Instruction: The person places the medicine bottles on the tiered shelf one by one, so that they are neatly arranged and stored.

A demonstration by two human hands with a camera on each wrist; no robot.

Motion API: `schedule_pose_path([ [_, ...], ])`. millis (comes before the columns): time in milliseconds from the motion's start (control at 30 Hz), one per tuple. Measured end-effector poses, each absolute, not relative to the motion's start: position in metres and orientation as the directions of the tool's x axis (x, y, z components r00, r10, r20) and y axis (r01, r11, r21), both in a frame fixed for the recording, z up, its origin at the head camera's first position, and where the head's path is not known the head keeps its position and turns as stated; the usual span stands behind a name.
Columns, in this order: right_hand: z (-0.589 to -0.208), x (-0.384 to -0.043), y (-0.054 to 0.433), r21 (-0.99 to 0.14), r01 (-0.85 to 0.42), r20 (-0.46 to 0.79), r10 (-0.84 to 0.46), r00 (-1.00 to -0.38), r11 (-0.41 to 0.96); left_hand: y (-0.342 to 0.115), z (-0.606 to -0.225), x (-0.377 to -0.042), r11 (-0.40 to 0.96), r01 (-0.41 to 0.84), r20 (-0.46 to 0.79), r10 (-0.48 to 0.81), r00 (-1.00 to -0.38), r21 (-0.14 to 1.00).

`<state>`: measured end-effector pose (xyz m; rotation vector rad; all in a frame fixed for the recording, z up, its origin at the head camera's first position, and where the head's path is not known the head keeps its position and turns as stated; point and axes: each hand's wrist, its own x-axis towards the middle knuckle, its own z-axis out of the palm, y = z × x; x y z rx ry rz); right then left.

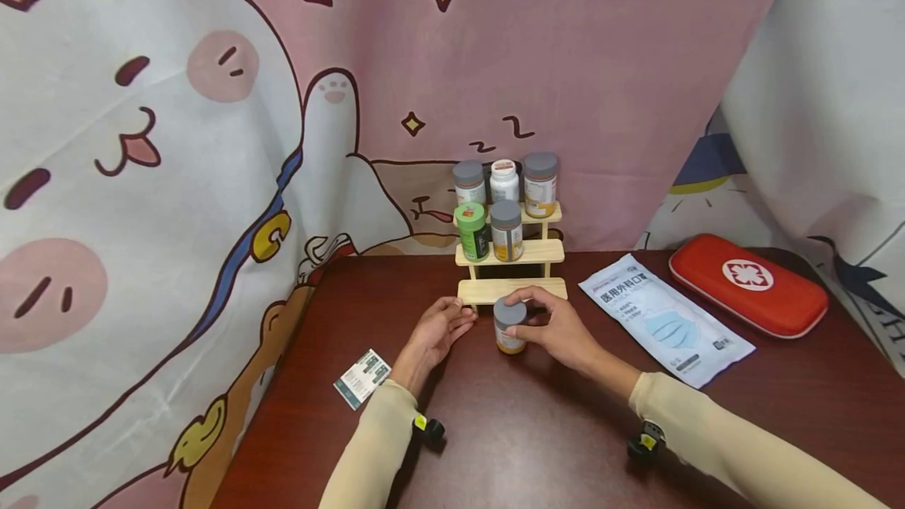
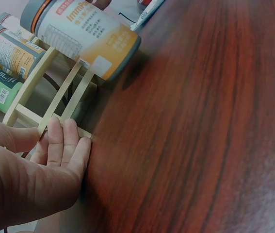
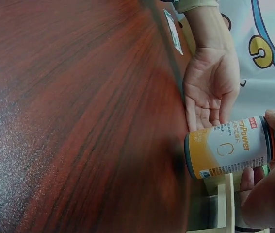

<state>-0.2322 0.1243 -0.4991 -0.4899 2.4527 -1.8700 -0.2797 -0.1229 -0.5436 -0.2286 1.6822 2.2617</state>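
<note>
My right hand (image 1: 558,327) grips a grey-lidded supplement bottle (image 3: 229,148) near its cap, thumb and fingers on opposite sides. The bottle has a white and orange label and is just in front of the three-tier wooden stand (image 1: 544,290). At the left end of the stand's lowest tier, my left hand (image 2: 42,170) pinches the edge with thumb and index finger; its other fingers extend loosely alongside. On the middle tier stand a green bottle (image 1: 473,232) and a grey-lidded bottle (image 1: 507,232). The top tier holds a white bottle (image 1: 504,181) between two grey-lidded bottles.
A white mask packet (image 1: 668,320) lies right of the stand, with a red zip case (image 1: 748,286) beyond it. To the left is a small printed card (image 1: 362,379). Cartoon-printed cloth (image 1: 551,61) hangs behind the dark wooden table (image 1: 523,454).
</note>
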Motion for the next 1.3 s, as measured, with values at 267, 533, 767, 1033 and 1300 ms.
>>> schedule_pose_path([
  [267, -0.491, -0.23, 0.131, -0.936, -0.275, 0.223, -0.238, -0.945, 0.218, -0.123, -0.543, -0.279, -0.262, -0.345, -0.313, 0.157, -0.937, 0.901],
  [533, -0.479, -0.229, 0.139, -0.921, -0.309, 0.247, -0.258, -0.934, 0.237, -0.123, -0.543, -0.278, -0.281, -0.331, -0.297, 0.155, -0.942, 0.901],
  [767, -0.47, -0.232, 0.148, -0.921, -0.316, 0.257, -0.255, -0.932, 0.226, -0.123, -0.542, -0.277, -0.273, -0.328, -0.297, 0.151, -0.943, 0.904],
  [1033, -0.454, -0.241, 0.161, -0.904, -0.349, 0.289, -0.249, -0.924, 0.246, -0.123, -0.544, -0.278, -0.277, -0.339, -0.304, 0.161, -0.939, 0.899],
  [1300, -0.441, -0.251, 0.17, -0.883, -0.374, 0.315, -0.232, -0.92, 0.284, -0.124, -0.543, -0.278, -0.275, -0.337, -0.303, 0.158, -0.94, 0.901],
])
